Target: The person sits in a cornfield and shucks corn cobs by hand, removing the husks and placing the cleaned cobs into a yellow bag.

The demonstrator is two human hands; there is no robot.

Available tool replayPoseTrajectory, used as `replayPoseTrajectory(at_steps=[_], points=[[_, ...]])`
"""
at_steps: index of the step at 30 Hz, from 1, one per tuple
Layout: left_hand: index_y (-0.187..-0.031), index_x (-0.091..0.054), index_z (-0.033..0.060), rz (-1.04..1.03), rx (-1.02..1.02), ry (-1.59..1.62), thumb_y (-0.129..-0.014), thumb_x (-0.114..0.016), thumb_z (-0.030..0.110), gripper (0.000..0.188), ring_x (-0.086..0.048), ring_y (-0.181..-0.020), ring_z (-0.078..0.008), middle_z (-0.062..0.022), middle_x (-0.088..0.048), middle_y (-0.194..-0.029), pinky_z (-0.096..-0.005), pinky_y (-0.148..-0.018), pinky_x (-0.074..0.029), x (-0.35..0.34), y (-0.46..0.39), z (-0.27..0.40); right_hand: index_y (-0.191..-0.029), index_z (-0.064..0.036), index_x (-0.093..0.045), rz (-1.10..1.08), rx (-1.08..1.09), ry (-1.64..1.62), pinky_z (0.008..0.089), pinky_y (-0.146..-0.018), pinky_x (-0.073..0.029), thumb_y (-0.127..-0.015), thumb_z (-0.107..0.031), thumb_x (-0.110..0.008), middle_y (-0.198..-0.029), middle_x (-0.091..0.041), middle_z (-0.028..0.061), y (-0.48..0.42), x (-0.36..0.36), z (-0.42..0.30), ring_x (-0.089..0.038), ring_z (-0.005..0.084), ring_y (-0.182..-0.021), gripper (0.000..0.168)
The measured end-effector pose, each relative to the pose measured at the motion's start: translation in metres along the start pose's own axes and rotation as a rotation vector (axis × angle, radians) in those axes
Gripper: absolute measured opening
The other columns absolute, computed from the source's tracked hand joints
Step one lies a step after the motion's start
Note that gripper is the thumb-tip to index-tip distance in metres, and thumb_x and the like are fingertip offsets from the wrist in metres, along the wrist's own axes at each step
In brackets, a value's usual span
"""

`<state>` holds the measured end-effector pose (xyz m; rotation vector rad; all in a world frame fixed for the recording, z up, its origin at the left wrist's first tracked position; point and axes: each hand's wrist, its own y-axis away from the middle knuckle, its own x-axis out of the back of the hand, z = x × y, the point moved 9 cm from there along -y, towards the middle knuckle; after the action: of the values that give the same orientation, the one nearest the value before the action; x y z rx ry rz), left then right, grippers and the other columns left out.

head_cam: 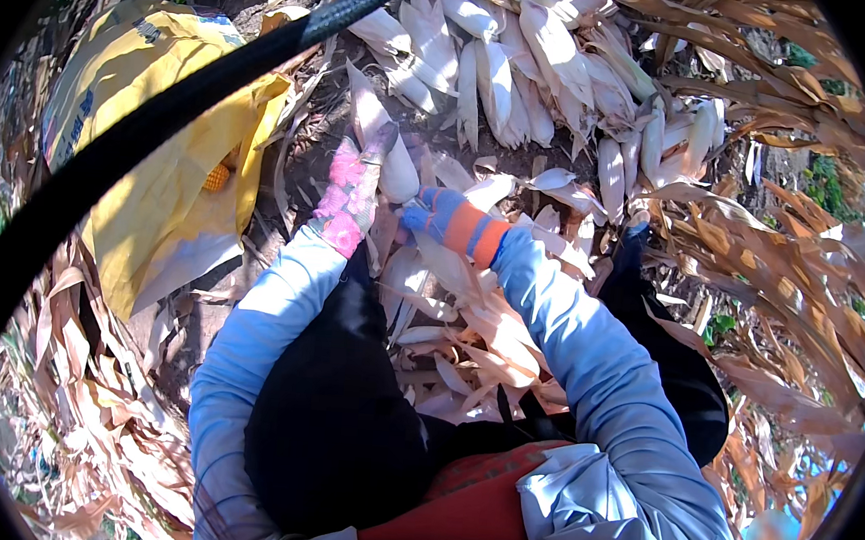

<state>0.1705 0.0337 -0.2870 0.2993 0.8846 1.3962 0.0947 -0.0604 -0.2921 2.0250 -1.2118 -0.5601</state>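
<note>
My left hand [354, 182], in a pink and grey patterned glove, is closed around an ear of corn in its pale husk [395, 163]. The ear slants from upper left down to its lower end near my right hand [443, 218], which wears a blue and orange striped glove. The right fingers are bunched at that lower end; what lies between them is partly hidden. Loose husks [503, 335] lie between my legs. Ahead is a pile of unopened ears in husks [498, 79].
A yellow sack [159, 198] lies at the left, its mouth towards me, with a bare yellow corn cob [216, 177] inside. Dry corn stalks and leaves [777, 294] spread at the right and lower left. A black strap or tube [150, 118] crosses the upper left view.
</note>
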Motion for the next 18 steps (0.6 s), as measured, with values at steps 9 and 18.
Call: replayPoseTrajectory(at_steps=[9,18], points=[[-0.112,-0.046,-0.0011,0.044,0.191,-0.055,-0.071,-0.051,0.067,0.08,-0.055,-0.072,-0.0146,-0.0076,-0.056,-0.087,-0.0286,-0.064,-0.047,0.012,-0.002,-0.021,-0.098,-0.003,-0.049,0.233,0.342,0.16,0.0412,-0.06,-0.042,-0.086,-0.026,-0.05,-0.074,-0.058,0.0202,0.041,-0.011,-0.036,-0.056,0.037,-0.069,0.025],[-0.101,-0.053,0.0057,-0.59,0.319,-0.36,-0.089,-0.04,0.044,0.042,-0.055,-0.062,-0.0135,-0.0048,-0.056,-0.074,-0.027,-0.055,-0.046,-0.038,0.039,-0.036,-0.082,-0.008,-0.051,0.131,0.637,0.603,0.0385,-0.047,-0.04,-0.083,-0.029,-0.052,-0.059,-0.051,0.0139,0.067,-0.049,-0.032,-0.052,0.0331,-0.053,0.022]])
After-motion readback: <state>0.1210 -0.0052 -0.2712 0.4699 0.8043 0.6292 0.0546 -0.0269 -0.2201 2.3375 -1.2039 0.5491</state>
